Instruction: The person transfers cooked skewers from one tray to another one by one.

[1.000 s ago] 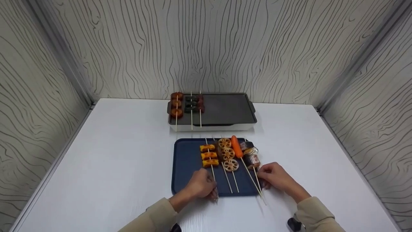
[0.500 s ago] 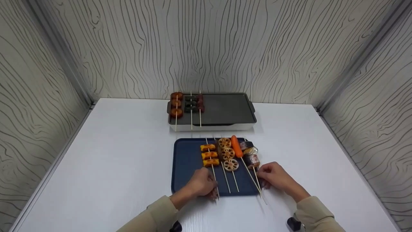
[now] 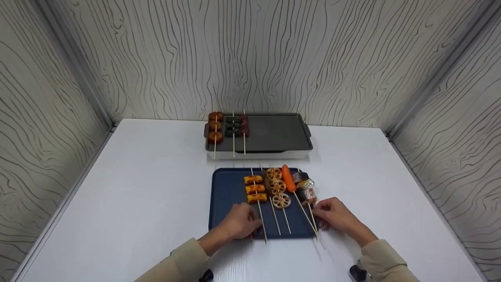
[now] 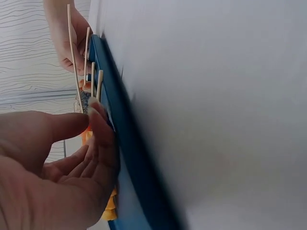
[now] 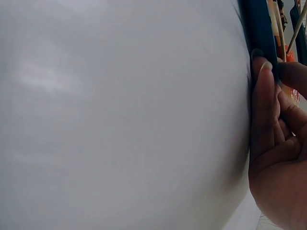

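Observation:
On the blue tray (image 3: pixel 227 196) lie several toy food skewers. My left hand (image 3: pixel 239 221) is at the tray's front edge, just left of the stick of the yellow skewer (image 3: pixel 256 188). In the left wrist view, a narrow gap shows between thumb and fingers of that hand (image 4: pixel 72 148), with no stick plainly held. My right hand (image 3: pixel 332 213) pinches the tray's right rim, a finger beneath it in the right wrist view. Right of the yellow skewer come a brown one, mostly hidden, a lotus root skewer (image 3: pixel 278 187), an orange sausage-shaped skewer (image 3: pixel 288 178) and a dark fish-like skewer (image 3: pixel 305 192).
Behind the tray stands a grey griddle (image 3: pixel 280 131) on a pale base. At its left lie an orange-brown skewer (image 3: pixel 215 126), a dark green skewer (image 3: pixel 233 127) and a dark red skewer (image 3: pixel 244 127). Patterned panels (image 3: pixel 254 58) enclose the white table (image 3: pixel 156 188).
My left hand has drawn slightly left, away from the yellow skewer's stick, and let it go. The yellow skewer has barely shifted. My right hand stays at the tray's rim.

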`<state>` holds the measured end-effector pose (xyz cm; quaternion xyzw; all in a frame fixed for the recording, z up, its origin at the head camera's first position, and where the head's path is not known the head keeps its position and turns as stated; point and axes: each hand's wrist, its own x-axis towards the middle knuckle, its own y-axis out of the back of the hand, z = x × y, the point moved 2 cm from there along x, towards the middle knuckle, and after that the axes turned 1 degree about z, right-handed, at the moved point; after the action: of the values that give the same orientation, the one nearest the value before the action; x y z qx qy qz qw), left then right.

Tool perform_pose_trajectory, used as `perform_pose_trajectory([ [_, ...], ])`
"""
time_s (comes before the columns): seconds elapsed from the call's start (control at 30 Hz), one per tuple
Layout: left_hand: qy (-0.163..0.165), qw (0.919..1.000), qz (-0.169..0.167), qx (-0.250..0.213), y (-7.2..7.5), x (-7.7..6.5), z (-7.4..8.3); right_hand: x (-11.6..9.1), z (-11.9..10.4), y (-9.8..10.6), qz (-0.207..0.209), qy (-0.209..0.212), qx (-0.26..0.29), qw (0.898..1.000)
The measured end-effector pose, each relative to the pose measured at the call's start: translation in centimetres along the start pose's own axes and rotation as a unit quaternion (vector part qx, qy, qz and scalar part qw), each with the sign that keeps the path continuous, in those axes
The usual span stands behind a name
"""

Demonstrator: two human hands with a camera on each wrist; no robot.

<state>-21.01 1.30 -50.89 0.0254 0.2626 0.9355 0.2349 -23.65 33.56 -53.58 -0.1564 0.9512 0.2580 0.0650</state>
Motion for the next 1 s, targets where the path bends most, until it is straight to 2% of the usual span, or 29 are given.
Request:
perform_pose_trajectory([
  [0.13,-0.007,0.9992,0.010,0.037,1.0,-0.3,0.6,0.2,0.3,0.1,-0.003,0.001,-0.002,1.000],
  [0.27,-0.034,0.9954,0.039,0.080,2.6,-0.2,1.8,0.3,0.5,0.1,-0.004,0.002,0.003,1.000],
  [0.4,-0.063,0.9878,0.076,0.121,4.5,0.1,3.6,0.2,0.3,0.0,-0.003,0.006,0.006,1.000],
  [0.6,-0.081,0.9750,0.122,0.167,7.0,1.1,6.3,-0.3,-0.2,-0.1,-0.003,0.009,0.012,1.000],
  [0.7,-0.089,0.9601,0.149,0.219,7.8,2.2,7.0,-0.4,-0.2,0.0,0.000,0.009,0.009,1.000],
  [0.87,-0.083,0.9238,0.173,0.332,8.5,5.0,6.9,-0.4,-0.1,0.0,0.002,0.009,0.005,1.000],
  [0.93,-0.076,0.9150,0.172,0.357,8.7,6.2,6.6,-0.3,-0.2,-0.1,-0.002,0.010,0.005,1.000],
  [1.0,-0.062,0.9098,0.169,0.374,9.0,7.3,6.2,-0.3,-0.3,-0.1,-0.004,0.013,0.004,1.000],
])
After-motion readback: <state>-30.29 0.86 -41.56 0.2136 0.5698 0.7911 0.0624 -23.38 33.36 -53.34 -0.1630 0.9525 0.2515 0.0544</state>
